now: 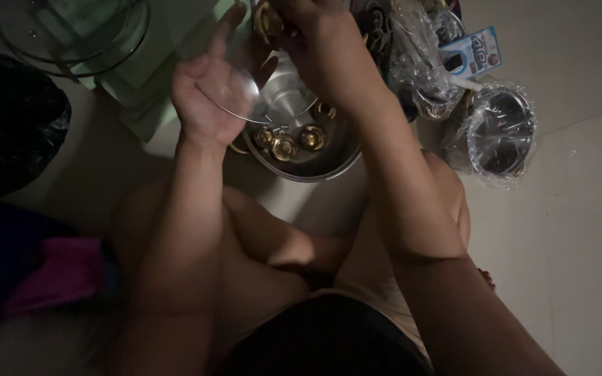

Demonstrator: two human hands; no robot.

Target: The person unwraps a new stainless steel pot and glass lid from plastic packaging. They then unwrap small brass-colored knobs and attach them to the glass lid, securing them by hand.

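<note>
Pale tiled floor (580, 230), dimly lit, served as the work surface, the person seated on it with bare knees drawn up. Left hand (210, 90): raised, palm up, fingers curled around the rim of a clear glass lid (245, 97) held on edge over a steel bowl. Right hand (315, 35): closed about a small brass-coloured knob (267, 17) at the top of that lid. Steel bowl (301, 150): on the floor between the knees, containing several loose brass-coloured knobs (294, 139). To its right, a steel pot wrapped in clear plastic (499, 132), a blue-and-white carton (472, 52) and crumpled plastic bags (419, 63). Upper left: a stack of glass lids (71, 35); a dark bag (15, 132) beside it.
</note>
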